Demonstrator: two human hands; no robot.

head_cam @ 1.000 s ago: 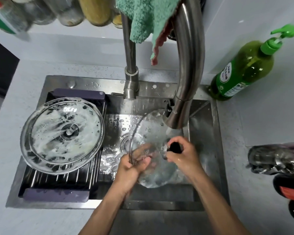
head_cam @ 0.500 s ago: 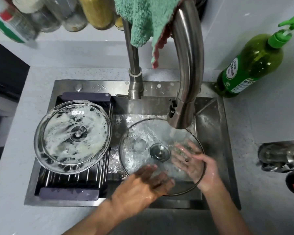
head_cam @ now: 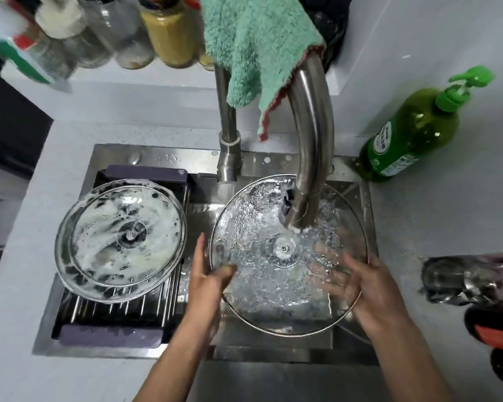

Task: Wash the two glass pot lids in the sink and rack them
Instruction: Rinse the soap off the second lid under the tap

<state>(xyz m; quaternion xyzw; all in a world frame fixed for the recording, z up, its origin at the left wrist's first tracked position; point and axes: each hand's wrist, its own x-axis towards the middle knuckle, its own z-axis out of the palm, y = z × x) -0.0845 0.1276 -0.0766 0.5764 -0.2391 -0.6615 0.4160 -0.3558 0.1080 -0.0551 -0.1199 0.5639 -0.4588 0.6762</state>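
Observation:
A large glass pot lid (head_cam: 262, 216) lies underside up under the running faucet (head_cam: 308, 158), water splashing across it. My left hand (head_cam: 208, 288) holds its left rim, thumb over the glass. My right hand (head_cam: 369, 294) grips the right rim, with its fingers seen blurred through the glass. A second glass lid (head_cam: 119, 239), covered in white suds, lies underside up on the roll-up rack (head_cam: 122, 311) over the left part of the sink.
The steel sink (head_cam: 357, 338) is set in a white counter. A green soap bottle (head_cam: 413, 137) stands at the back right. A teal cloth (head_cam: 256, 44) hangs over the faucet. Jars line the back shelf. Dark bottles and foil sit at the right edge.
The lid has turned from edge-on to flat under the stream and risen closer. Both hands shifted from rubbing its surface to its left and right rims. The sudsy lid stayed put.

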